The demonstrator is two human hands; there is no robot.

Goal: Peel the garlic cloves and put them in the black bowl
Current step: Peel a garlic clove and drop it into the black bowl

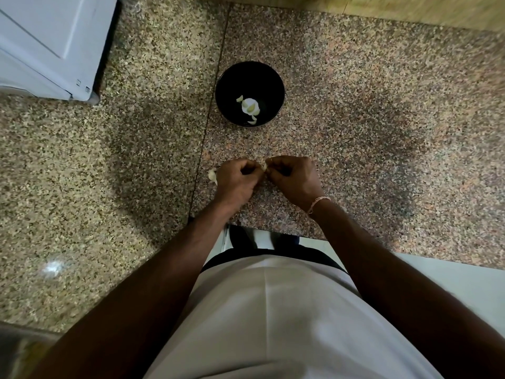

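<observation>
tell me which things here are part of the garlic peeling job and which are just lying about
Part of the job:
- garlic clove pinched between left hand and right hand
- black bowl holding pale garlic pieces
- garlic piece beside the left hand

Just lying about:
- white appliance at the counter's far left
- bracelet on the right wrist

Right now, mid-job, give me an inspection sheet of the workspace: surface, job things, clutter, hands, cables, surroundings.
Surface: speckled granite counter, a seam running left of the bowl.
Job's things: black bowl upright, pale garlic pieces inside; a clove between both hands.
Clutter: a pale garlic piece beside the left hand.
Hands: left hand and right hand, fingers curled, both with a grip on the clove; bracelet on the right wrist.
Cables: nothing seen.
Surroundings: white appliance at far left; wood strip along the top edge.
</observation>
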